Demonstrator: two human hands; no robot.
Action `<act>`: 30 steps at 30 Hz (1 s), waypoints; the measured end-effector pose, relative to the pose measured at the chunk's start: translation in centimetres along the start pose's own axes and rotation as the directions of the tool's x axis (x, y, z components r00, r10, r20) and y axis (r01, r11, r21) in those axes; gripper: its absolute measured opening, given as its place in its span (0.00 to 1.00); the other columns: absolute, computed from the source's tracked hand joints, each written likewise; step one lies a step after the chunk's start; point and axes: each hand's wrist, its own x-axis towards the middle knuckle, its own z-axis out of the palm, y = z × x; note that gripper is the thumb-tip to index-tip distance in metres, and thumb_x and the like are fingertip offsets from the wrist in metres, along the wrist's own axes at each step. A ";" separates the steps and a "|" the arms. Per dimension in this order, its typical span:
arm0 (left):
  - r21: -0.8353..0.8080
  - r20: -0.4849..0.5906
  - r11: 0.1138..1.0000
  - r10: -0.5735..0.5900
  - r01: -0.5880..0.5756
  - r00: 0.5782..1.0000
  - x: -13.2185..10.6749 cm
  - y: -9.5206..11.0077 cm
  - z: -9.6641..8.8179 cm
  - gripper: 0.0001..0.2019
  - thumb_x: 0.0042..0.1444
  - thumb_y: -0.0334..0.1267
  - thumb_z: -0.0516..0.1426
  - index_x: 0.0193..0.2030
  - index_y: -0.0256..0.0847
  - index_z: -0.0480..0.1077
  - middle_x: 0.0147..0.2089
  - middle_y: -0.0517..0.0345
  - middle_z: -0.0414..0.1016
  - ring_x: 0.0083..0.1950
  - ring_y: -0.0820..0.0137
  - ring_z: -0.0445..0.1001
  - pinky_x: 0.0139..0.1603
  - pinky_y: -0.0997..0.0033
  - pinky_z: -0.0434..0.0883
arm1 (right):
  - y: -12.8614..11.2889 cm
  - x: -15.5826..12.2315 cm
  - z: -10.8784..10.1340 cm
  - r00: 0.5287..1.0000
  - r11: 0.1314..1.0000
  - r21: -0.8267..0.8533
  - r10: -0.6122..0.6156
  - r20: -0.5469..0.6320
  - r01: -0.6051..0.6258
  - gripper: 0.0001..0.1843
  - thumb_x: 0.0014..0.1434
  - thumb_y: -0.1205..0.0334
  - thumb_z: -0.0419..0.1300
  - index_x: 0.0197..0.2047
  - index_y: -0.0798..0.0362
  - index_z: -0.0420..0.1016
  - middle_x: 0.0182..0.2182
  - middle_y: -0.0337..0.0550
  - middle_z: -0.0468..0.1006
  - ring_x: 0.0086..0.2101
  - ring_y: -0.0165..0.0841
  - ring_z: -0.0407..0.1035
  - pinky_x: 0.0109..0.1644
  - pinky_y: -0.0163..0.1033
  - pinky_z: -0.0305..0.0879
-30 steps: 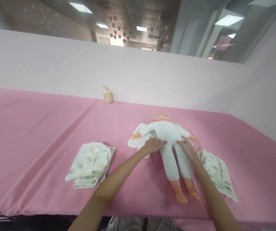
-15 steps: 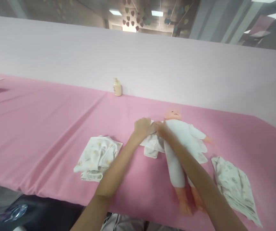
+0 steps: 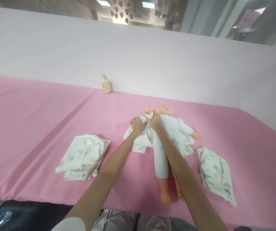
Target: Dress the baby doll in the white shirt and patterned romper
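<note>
A baby doll [image 3: 174, 126] in white clothing lies on its back, its head toward the wall and bare feet toward me. My right hand [image 3: 154, 121] is closed around the doll's white-sleeved arm, and the doll's small hand [image 3: 148, 110] sticks up above my fingers. Just left of it, my left hand [image 3: 138, 125] grips a loose, crumpled white garment [image 3: 140, 141] that lies beside the doll's body. Parts of the sleeve and cloth are hidden under my fingers. The doll's other arm [image 3: 195, 134] stretches out to the right.
Folded printed cloths [image 3: 82, 154] lie on the left, and another folded printed cloth [image 3: 216, 173] on the right. A cream pump bottle [image 3: 106, 84] stands against the white wall [image 3: 176, 67]. The pink table cover [image 3: 44, 128] has creases; its front edge is close to me.
The doll's hand now shows above my right hand, where it was hidden before. My left hand has opened out somewhat over the white cloth. The view has shifted slightly.
</note>
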 end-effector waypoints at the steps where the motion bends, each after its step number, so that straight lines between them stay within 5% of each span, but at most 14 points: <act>1: 0.099 0.021 0.995 -0.003 0.001 1.000 0.1 0.1 0.4 0.34 0.50 0.51 0.56 0.60 0.32 0.58 0.59 0.36 0.61 0.62 0.49 0.56 0.60 0.48 0.52 | -0.2 -0.1 0.0 1.000 1.000 0.002 -0.018 -0.002 0.018 0.14 0.52 0.55 0.58 0.39 0.54 0.64 0.31 0.46 0.76 0.34 0.38 0.70 0.35 0.36 0.61; 5: 0.209 0.135 0.974 0.063 -0.091 0.989 0.2 0.3 -0.4 0.35 0.50 0.48 0.56 0.63 0.37 0.53 0.60 0.39 0.61 0.61 0.51 0.59 0.58 0.52 0.56 | -0.8 -0.3 0.1 0.999 0.998 -0.048 -0.041 0.009 0.042 0.16 0.55 0.49 0.55 0.36 0.54 0.64 0.30 0.44 0.75 0.33 0.36 0.70 0.36 0.35 0.60; 9: 0.169 0.375 0.981 0.023 -0.093 0.927 1.0 -0.6 -3.3 0.31 0.44 0.39 0.59 0.58 0.41 0.59 0.54 0.43 0.68 0.53 0.56 0.68 0.48 0.63 0.66 | -1.2 -0.4 -0.2 0.997 0.988 -0.149 -0.030 0.067 0.039 0.16 0.57 0.49 0.53 0.38 0.54 0.64 0.31 0.45 0.75 0.34 0.35 0.70 0.37 0.34 0.60; 11: 0.135 0.401 0.987 0.025 -0.086 0.916 1.5 -1.1 -4.9 0.30 0.43 0.37 0.59 0.57 0.41 0.60 0.52 0.47 0.71 0.51 0.60 0.70 0.44 0.69 0.67 | -1.5 -0.5 -0.2 0.994 0.971 -0.234 -0.025 0.105 0.049 0.16 0.57 0.50 0.52 0.39 0.55 0.65 0.31 0.46 0.75 0.34 0.36 0.70 0.39 0.36 0.60; 15: -0.016 0.206 0.986 0.168 -0.169 0.964 1.5 -0.4 -7.6 0.27 0.45 0.34 0.57 0.56 0.39 0.62 0.44 0.53 0.74 0.44 0.68 0.72 0.42 0.74 0.66 | -2.2 -1.2 0.3 0.985 0.918 -0.383 -0.040 0.168 0.103 0.20 0.59 0.48 0.49 0.40 0.59 0.65 0.31 0.51 0.75 0.36 0.41 0.70 0.52 0.48 0.55; 20: -0.099 -0.033 0.953 0.283 -0.285 0.958 0.4 2.5 -9.6 0.25 0.47 0.37 0.56 0.55 0.40 0.64 0.30 0.58 0.72 0.34 0.68 0.72 0.37 0.73 0.65 | -3.4 -1.9 0.7 0.977 0.878 -0.474 0.037 0.210 0.069 0.24 0.63 0.47 0.43 0.40 0.60 0.66 0.34 0.53 0.74 0.37 0.42 0.69 0.59 0.57 0.44; 25: -0.168 -0.078 0.940 0.287 -0.296 0.955 0.1 3.4 -10.3 0.28 0.41 0.29 0.55 0.54 0.40 0.66 0.30 0.60 0.70 0.33 0.69 0.70 0.36 0.74 0.65 | -3.6 -2.4 0.6 0.969 0.843 -0.533 0.065 0.240 0.076 0.24 0.64 0.49 0.40 0.43 0.62 0.66 0.36 0.57 0.72 0.39 0.45 0.67 0.60 0.64 0.39; 30: -0.206 -0.100 0.928 0.295 -0.309 0.950 -0.2 3.8 -10.3 0.29 0.38 0.24 0.51 0.51 0.41 0.68 0.29 0.61 0.68 0.32 0.71 0.69 0.36 0.75 0.65 | -4.0 -3.1 0.9 0.967 0.818 -0.570 0.076 0.243 0.080 0.18 0.63 0.65 0.39 0.43 0.62 0.67 0.38 0.60 0.72 0.43 0.46 0.64 0.61 0.63 0.40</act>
